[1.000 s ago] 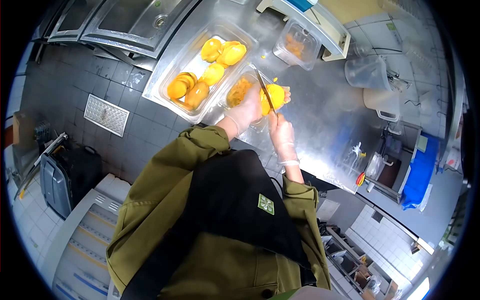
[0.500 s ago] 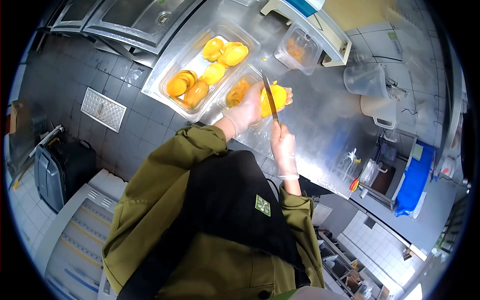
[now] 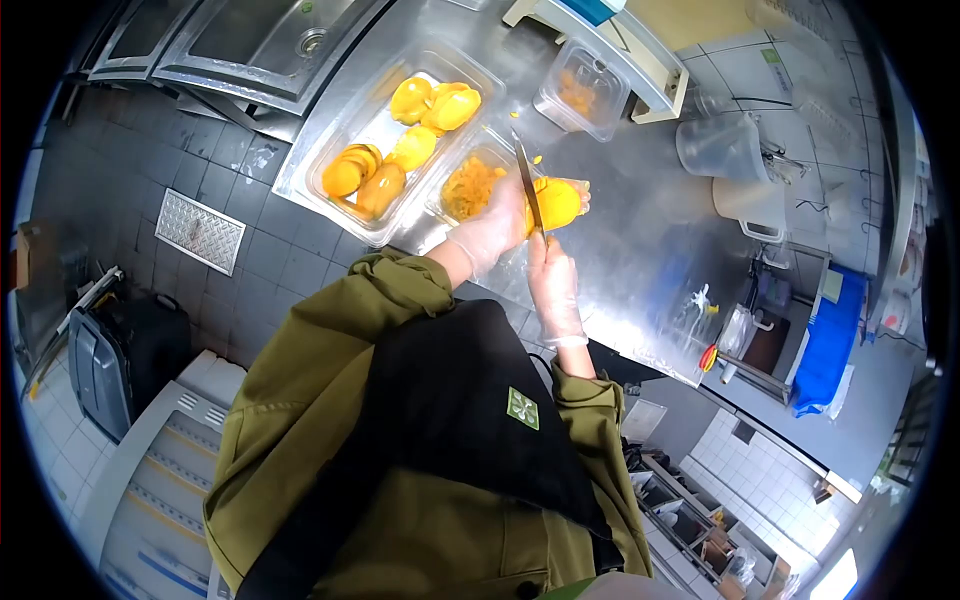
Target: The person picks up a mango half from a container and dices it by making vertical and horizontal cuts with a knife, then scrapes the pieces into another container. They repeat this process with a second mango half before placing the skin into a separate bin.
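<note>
A peeled yellow mango [image 3: 556, 203] lies in my gloved left hand [image 3: 497, 222], whose fingers curl around it from beneath. My gloved right hand [image 3: 552, 280] grips a long knife [image 3: 528, 183] by its handle. The blade rests against the mango's left side and points away from me. Just left of my hands, a small clear tub [image 3: 440, 197] holds orange-yellow cut pieces [image 3: 472, 188]. Beyond it, a large clear tray [image 3: 352, 228] contains several peeled mangoes [image 3: 411, 148].
Behind my hands stands another clear container [image 3: 597, 127] with orange pieces at its bottom. Clear plastic jugs [image 3: 722, 150] are on the right. A sink [image 3: 290, 50] is at the upper left, and a blue cloth [image 3: 830, 340] lies at the far right of the steel table [image 3: 640, 250].
The knife has shifted from across the mango's middle to its left side. More of the cut pieces in the small tub now shows. The whole view has moved slightly.
</note>
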{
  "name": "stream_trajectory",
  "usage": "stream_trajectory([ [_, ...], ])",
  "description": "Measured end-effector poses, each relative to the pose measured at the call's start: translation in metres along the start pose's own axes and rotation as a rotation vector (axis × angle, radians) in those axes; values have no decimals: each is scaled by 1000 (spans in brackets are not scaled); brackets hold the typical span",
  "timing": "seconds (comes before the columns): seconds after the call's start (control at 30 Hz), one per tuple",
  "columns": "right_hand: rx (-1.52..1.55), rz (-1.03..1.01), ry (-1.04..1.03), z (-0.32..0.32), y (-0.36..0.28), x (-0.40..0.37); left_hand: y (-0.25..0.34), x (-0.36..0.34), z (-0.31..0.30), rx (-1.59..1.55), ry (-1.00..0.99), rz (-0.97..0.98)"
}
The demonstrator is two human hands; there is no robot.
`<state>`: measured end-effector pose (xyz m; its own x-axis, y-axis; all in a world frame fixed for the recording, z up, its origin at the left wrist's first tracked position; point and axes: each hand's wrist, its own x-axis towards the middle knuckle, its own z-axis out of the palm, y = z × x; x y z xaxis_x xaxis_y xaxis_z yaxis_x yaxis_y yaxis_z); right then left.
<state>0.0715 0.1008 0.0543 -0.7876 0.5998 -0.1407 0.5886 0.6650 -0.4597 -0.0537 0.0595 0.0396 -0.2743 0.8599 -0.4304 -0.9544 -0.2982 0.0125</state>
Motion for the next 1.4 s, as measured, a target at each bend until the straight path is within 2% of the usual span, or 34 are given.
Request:
stream_trajectory([
  [0.1,63,-31,-18,-2,-5,10,2,1,-4,11,-49,15],
  [0.2,129,-40,-24,-14,-9,2,7,-3,1,-183,-44,-48],
  [0.3,3,-30,-51,-1,6,-5,8,-2,-4,-195,-72,-63],
  [0.4,117,-22,-29,11,6,-1,2,0,-3,-34,97,32],
  [0.6,127,38,-54,-12,-10,-7,11,-8,0,-68,-29,-56],
  [0.7,-12,25,-42,3,6,-10,6,2,-10,-127,-87,-32],
  [0.8,109,-15,-13,6,5,-4,4,7,-15,-132,40,21],
  [0.9,122,3,66,-19,-9,-6,1,10,-16,-74,95,71],
  [1.07,-4,55,139,-28,1,-5,-2,22,-31,-86,-75,107],
  [1.17,-88,86,126,-22,6,-5,-4,5,-14,-42,35,187],
  [1.37,-164,94,123,-13,6,-1,-12,7,-22,96,-150,239],
  [1.4,-166,101,109,-11,8,1,-13,9,-26,58,-113,217],
])
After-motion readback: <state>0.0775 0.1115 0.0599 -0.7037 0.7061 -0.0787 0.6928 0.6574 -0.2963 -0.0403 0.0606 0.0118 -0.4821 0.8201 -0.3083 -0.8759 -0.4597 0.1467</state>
